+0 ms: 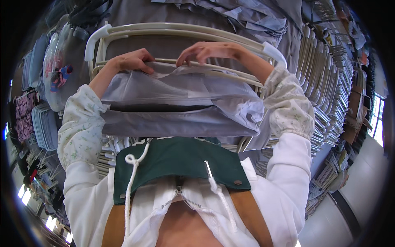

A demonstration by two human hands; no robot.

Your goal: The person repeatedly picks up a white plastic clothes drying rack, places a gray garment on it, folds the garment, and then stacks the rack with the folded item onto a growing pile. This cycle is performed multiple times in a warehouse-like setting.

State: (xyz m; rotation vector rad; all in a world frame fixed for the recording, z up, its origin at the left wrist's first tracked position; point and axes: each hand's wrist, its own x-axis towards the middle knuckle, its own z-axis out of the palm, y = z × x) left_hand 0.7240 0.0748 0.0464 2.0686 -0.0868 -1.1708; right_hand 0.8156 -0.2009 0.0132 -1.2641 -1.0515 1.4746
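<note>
A grey fabric cover lies in front of me over a cream tubular frame with white plastic corner pieces. Its long dark opening faces me, and translucent white lining is bunched at its right end. At the left of the cover's far edge, my left hand is closed, thumb and fingers pinching the cloth beside a frame bar. My right hand arches over the same bar, closer to the middle. Its bent fingertips meet the fabric edge; the exact grip is partly hidden.
Many cream frames stand in a dense row on the right. More grey fabric is heaped at the far side. On the left are a clear plastic bag and stacked pale-blue framed pieces. Frame ends show below the cover.
</note>
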